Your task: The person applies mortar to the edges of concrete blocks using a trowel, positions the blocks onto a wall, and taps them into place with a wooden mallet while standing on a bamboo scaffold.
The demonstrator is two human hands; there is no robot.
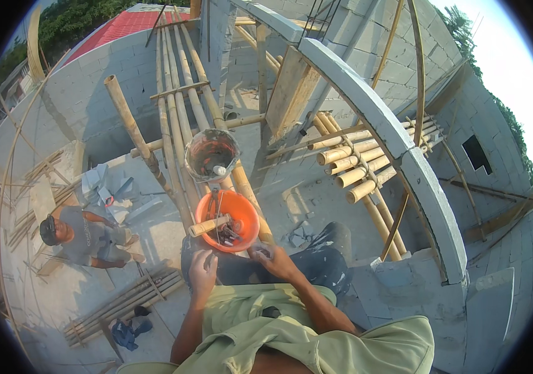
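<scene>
An orange plastic basin (251,218) stands between my knees on the bamboo poles. Several dark, small pieces and a short bamboo length (210,225) lie in it, too small to make out fully. At its near left side, my left hand (203,268) is raised with its fingers curled together. My right hand (271,257) is closed close to the basin's near right rim, its fingertips greyish. What either hand holds, if anything, cannot be made out. Just beyond the basin sits a mortar-smeared bucket (199,149) with a pale-ended object (219,170) in it.
Bamboo poles (176,106) run away from me above a lower floor. A curved concrete beam (397,137) arches to my right, near stacked bamboo (366,168). Below left, a person (82,234) in a dark cap stands near block pieces (101,187). Block walls surround this.
</scene>
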